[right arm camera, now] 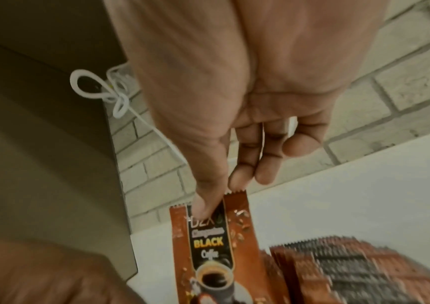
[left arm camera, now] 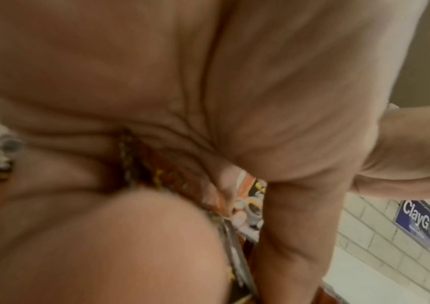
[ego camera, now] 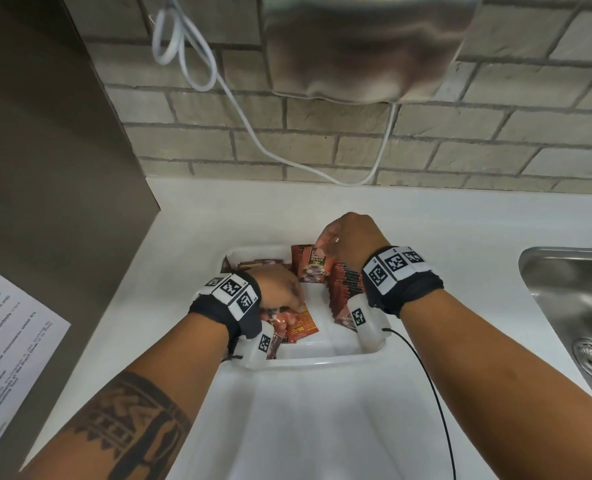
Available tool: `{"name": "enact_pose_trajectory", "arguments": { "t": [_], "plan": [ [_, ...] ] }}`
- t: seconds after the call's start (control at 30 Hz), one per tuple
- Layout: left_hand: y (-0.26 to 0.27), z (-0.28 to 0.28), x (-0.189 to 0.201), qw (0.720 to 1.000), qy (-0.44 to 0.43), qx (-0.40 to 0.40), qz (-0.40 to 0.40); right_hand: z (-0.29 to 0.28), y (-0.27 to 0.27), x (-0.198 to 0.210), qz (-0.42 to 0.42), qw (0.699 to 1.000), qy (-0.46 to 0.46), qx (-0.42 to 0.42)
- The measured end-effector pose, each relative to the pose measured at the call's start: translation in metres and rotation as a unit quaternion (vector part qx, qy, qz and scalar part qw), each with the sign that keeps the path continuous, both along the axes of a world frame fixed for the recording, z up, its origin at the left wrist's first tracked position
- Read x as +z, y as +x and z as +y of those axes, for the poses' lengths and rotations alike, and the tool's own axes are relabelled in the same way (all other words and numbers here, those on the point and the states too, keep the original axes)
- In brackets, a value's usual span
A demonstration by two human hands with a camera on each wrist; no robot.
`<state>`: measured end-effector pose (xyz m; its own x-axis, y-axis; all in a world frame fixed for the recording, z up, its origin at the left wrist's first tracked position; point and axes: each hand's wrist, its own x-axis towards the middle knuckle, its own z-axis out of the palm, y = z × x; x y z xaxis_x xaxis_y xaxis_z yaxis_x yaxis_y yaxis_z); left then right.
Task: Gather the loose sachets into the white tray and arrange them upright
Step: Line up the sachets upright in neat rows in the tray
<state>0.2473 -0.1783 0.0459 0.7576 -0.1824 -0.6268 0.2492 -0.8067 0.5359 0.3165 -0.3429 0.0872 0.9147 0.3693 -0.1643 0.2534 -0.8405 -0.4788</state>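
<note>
In the head view, both hands are working inside the white tray point(ego camera: 322, 360), a glossy, round-cornered plastic dish on a smooth white counter point(ego camera: 287, 427). The right hand point(ego camera: 348, 242) is pinching the top of a glossy brown coffee sachet point(ego camera: 313, 266) and holding it upright, with the row of upright sachets point(ego camera: 346, 289) standing just below its wrist. The left hand point(ego camera: 277, 287) is curling down onto the flat loose sachets point(ego camera: 299, 327) beneath it.

In the left wrist view, the palm is filling the blurred frame, fingers point(left arm camera: 294, 226) gripping crinkled foil packets.

In the right wrist view, thumb and forefinger are pinching the sachet's serrated upper edge.
</note>
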Motion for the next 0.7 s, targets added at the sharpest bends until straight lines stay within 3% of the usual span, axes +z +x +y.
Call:
{"name": "enact_pose_trajectory", "arguments": {
  "t": [0.33,0.7],
  "plan": [
    [0.028,-0.016,-0.023,0.996,0.051,-0.077,-0.014,0.02,0.007,-0.031,0.004,0.99,-0.135,0.034],
    [0.033,-0.02,-0.022,0.997,0.043,-0.069,0.01,0.016,0.014,-0.034,0.032,0.993,-0.108,0.035]
  ]
}}
